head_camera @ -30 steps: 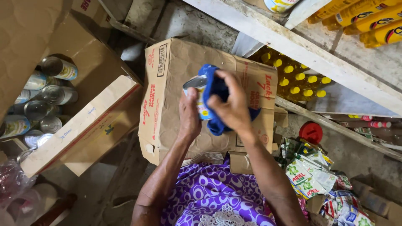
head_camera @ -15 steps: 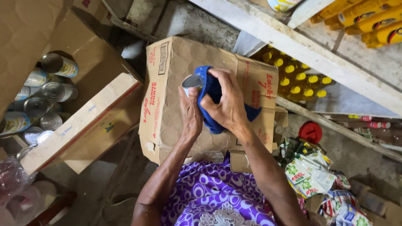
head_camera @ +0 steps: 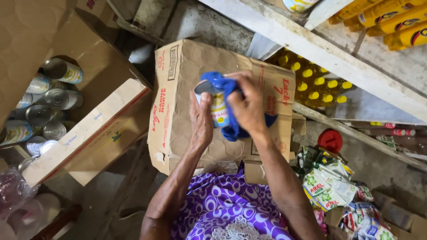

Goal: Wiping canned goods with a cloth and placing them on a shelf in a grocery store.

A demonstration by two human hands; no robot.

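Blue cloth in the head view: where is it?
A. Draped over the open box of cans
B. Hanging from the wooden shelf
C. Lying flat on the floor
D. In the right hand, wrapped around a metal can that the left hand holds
D: the right hand presses the blue cloth around the metal can, gripped by the left hand, above the closed cardboard box.

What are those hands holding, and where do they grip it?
The left hand grips a tin can around its side. The right hand presses a blue cloth against the can's other side.

One can [head_camera: 213,103] — one cloth [head_camera: 231,129] — two boxes [head_camera: 178,115].
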